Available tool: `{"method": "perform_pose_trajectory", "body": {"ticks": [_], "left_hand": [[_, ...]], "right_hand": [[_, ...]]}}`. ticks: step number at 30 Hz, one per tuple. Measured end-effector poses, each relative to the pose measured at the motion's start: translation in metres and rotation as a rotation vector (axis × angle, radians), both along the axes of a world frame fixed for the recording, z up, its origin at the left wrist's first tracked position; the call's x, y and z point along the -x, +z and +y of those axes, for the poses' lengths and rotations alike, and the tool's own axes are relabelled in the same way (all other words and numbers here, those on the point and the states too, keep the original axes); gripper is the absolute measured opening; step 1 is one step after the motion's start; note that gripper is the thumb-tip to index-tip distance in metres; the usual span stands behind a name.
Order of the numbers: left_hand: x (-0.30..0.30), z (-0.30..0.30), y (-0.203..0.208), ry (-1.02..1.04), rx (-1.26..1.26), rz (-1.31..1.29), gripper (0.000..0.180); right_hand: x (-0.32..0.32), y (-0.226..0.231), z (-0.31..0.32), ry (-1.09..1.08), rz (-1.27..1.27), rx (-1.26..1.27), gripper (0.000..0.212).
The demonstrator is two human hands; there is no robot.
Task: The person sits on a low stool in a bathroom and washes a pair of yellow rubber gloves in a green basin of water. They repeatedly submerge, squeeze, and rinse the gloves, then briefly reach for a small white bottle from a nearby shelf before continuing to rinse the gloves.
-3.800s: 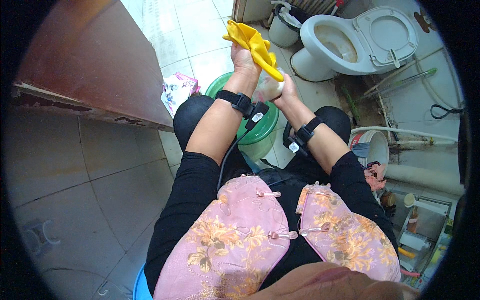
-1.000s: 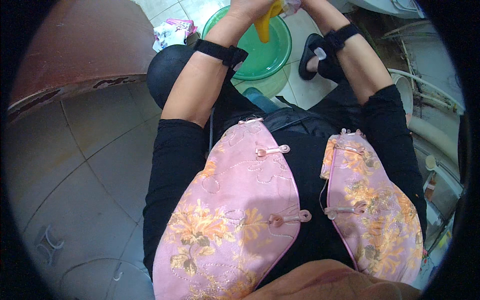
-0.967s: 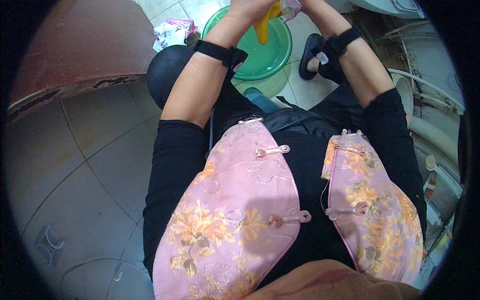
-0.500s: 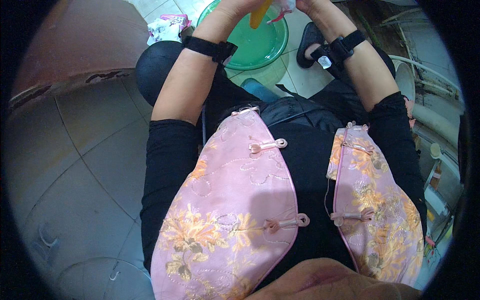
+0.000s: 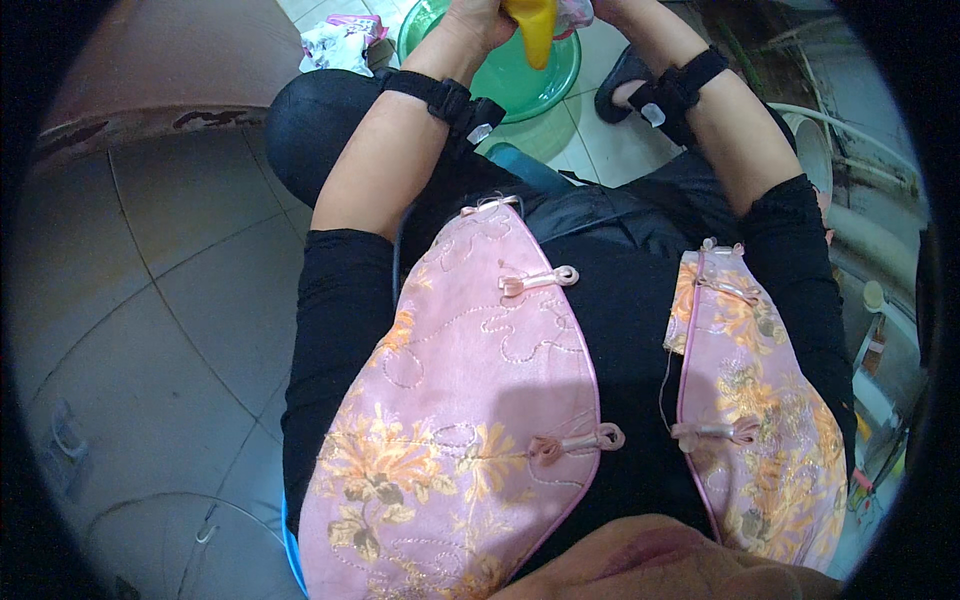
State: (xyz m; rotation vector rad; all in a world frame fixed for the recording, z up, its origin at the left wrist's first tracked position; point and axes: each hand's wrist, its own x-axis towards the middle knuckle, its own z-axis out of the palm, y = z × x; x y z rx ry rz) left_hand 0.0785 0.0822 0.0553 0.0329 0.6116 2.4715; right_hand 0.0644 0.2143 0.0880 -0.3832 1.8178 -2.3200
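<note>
My left hand (image 5: 482, 20) is at the top edge, over the near part of a green basin (image 5: 505, 110) that appears to hold water. It is closed round a yellow tapered thing (image 5: 537, 45), whose narrow end points down; I cannot make out its kind. Beside that is a pinkish, whitish crumpled thing (image 5: 572, 16), partly cut off by the frame. Only a bit of my right hand (image 5: 607, 8) shows, close to the crumpled thing. Its fingers are out of sight. Both forearms wear black straps.
A white and pink package (image 5: 340, 45) lies on the tiled floor left of the basin, near a brownish surface (image 5: 170, 60). Pipes (image 5: 865, 150) and a pale bucket (image 5: 805, 150) stand at the right. A thin hose (image 5: 150, 497) curves at lower left.
The yellow thing has come further into view, lower and to the right. My left hand and forearm have shifted right and slightly down. The pinkish thing is now more hidden behind the yellow one.
</note>
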Motion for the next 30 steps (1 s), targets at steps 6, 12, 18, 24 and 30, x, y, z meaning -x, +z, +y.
{"method": "perform_pose_trajectory", "body": {"ticks": [6,12,18,24,30], "left_hand": [[-0.005,0.000,-0.019,0.080,0.030,0.067,0.029],[0.006,-0.009,-0.051,0.238,0.130,0.149,0.029],[0.007,-0.002,-0.063,0.328,0.021,-0.028,0.029],[0.003,0.014,-0.070,0.421,0.260,0.189,0.022],[0.012,0.003,-0.086,0.469,0.091,-0.064,0.025]], "right_hand": [[-0.004,-0.010,0.005,-0.327,0.213,-0.912,0.040],[-0.029,-0.003,-0.016,-0.368,1.220,-1.283,0.044],[-0.057,-0.009,-0.051,-0.405,0.901,-1.019,0.032],[0.006,-0.021,-0.039,-0.302,0.765,-1.086,0.032],[-0.056,-0.034,-0.048,-0.407,0.704,-0.987,0.036]]}}
